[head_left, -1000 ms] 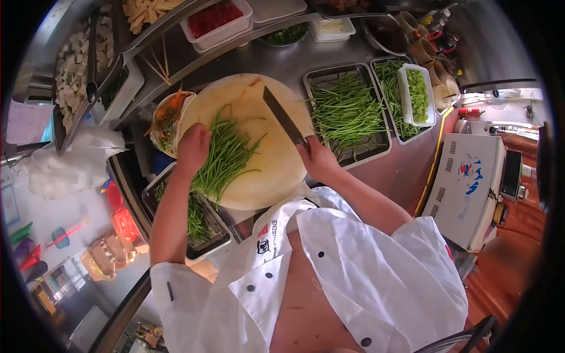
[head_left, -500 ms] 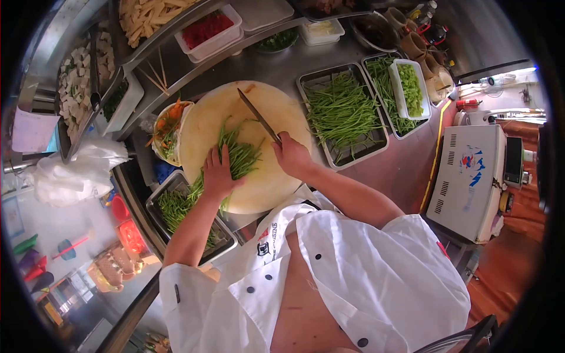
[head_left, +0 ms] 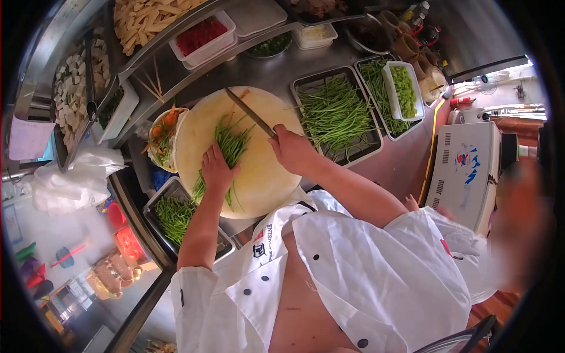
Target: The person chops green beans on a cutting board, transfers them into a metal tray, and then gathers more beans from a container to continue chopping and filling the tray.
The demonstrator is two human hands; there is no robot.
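Observation:
My left hand (head_left: 217,173) is closed over a bunch of thin green stalks (head_left: 232,145) lying on a round, pale chopping board (head_left: 268,182). Stalk ends stick out beyond the fingers and below the palm. In my right hand (head_left: 292,148) is a kitchen knife (head_left: 250,113), gripped by its handle. Its blade points up and left over the board, apart from the stalks. Left of the board, a metal tray (head_left: 226,246) holds cut green pieces (head_left: 174,219). A larger tray (head_left: 377,141) of long green stalks (head_left: 339,112) stands right of the board.
A bowl of orange and green scraps (head_left: 166,135) touches the board's left side. Further right, a white tub of chopped green pieces (head_left: 405,91) rests on another tray. A metal shelf edge (head_left: 194,73) runs behind. Another person's white sleeve (head_left: 471,265) and hand (head_left: 410,203) are at right.
The bunch under my left hand is narrower, and its stalks no longer trail over the tray at left. The knife has shifted slightly left. Another person has come into view at right.

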